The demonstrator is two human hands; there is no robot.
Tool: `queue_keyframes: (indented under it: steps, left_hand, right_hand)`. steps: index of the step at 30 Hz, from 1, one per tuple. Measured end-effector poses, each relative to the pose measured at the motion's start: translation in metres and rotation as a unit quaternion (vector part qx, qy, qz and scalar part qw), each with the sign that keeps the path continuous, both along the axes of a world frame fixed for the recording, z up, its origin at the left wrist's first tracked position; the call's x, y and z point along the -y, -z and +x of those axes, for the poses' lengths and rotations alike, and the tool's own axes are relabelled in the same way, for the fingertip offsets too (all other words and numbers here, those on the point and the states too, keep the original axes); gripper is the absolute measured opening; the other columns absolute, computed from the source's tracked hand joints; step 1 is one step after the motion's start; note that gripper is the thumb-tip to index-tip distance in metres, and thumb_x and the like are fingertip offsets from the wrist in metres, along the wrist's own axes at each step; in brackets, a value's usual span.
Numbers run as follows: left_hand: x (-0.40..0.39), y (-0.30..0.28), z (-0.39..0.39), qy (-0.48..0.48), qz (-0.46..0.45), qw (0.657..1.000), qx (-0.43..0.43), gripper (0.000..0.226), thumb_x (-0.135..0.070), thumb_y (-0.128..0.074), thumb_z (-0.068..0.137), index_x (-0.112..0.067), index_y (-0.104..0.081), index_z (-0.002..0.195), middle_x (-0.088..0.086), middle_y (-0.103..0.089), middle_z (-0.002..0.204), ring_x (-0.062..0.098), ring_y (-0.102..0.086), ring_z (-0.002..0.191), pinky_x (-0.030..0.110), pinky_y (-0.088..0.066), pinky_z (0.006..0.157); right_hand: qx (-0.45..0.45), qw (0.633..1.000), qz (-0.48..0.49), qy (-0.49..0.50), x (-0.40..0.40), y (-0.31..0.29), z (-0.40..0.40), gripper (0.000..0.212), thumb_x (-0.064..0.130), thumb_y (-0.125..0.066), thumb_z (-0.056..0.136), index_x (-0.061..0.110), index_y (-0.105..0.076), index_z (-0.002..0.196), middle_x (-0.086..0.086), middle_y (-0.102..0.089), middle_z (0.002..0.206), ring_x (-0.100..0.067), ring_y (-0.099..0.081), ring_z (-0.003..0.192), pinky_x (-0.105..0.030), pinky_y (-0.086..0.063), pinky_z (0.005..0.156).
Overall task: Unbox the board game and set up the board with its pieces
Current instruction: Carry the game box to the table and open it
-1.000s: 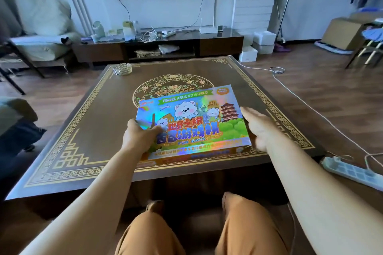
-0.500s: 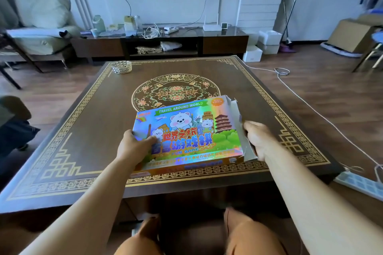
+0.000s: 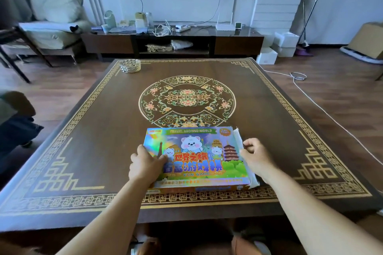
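Box (image 3: 196, 157) flat at near table (image 3: 93, 130) edge, long axis left to right. Right hand (image 3: 256, 156) at open right end, fingers curled on white flap (image 3: 240, 141). Left hand (image 3: 145, 163) gripping left edge, thumb on lid. Contents likely out rightward.
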State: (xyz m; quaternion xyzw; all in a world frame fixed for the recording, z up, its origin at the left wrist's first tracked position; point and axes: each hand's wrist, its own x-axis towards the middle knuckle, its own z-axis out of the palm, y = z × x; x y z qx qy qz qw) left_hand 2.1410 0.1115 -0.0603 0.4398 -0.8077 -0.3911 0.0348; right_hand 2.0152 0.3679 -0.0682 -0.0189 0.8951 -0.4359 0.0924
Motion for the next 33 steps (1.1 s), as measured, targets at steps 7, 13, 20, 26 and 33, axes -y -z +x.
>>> queue_keyframes:
  steps: [7,13,20,26,33]
  left_hand:
    - [-0.003,0.013,-0.008,0.032,-0.077,0.996,0.022,0.072,-0.048,-0.058,0.086,-0.02,-0.026,0.144,0.014,-0.041,0.137,0.034,-0.038,0.127,0.043,-0.036,0.101]
    - [0.0,0.019,-0.001,0.02,-0.096,0.994,0.039,0.064,-0.049,-0.054,0.086,-0.007,-0.038,0.132,0.017,-0.044,0.132,0.035,-0.037,0.125,0.044,-0.034,0.1]
    - [0.012,0.023,0.004,0.0,-0.046,0.998,0.04,0.052,-0.057,-0.05,0.084,-0.01,-0.057,0.106,0.015,-0.059,0.109,0.035,-0.05,0.107,0.039,-0.042,0.091]
    - [0.005,0.012,-0.011,0.001,-0.015,1.0,-0.014,0.043,-0.051,-0.053,0.088,-0.01,-0.059,0.1,0.008,-0.067,0.096,0.027,-0.061,0.087,0.031,-0.044,0.07]
    - [0.007,0.005,-0.021,-0.002,-0.03,0.999,-0.034,0.045,-0.038,-0.049,0.094,-0.015,-0.049,0.133,0.01,-0.059,0.127,0.03,-0.054,0.116,0.033,-0.041,0.092]
  right_hand:
    - [-0.122,0.962,0.244,0.015,-0.012,0.01,-0.002,0.027,0.01,-0.051,0.089,0.024,-0.061,0.109,-0.002,-0.047,0.115,-0.026,-0.05,0.103,-0.03,-0.04,0.076]
    - [-0.168,0.87,0.438,-0.155,0.005,0.001,0.008,0.033,0.014,-0.038,0.095,0.026,-0.057,0.119,0.001,-0.052,0.121,-0.021,-0.039,0.117,-0.032,-0.037,0.091]
    - [0.022,0.943,0.308,-0.12,-0.001,0.006,-0.003,0.027,0.015,-0.036,0.096,0.008,-0.061,0.089,-0.015,-0.064,0.104,-0.029,-0.054,0.085,-0.028,-0.038,0.067]
    - [0.18,0.981,-0.068,-0.036,-0.015,0.006,-0.011,0.043,0.041,-0.049,0.096,0.002,-0.067,0.09,-0.015,-0.073,0.088,-0.028,-0.067,0.08,-0.032,-0.049,0.069]
    - [0.241,0.946,-0.215,-0.029,-0.015,-0.008,-0.007,0.008,0.02,-0.061,0.091,0.02,-0.061,0.099,-0.013,-0.069,0.079,-0.023,-0.065,0.058,-0.03,-0.052,0.044]
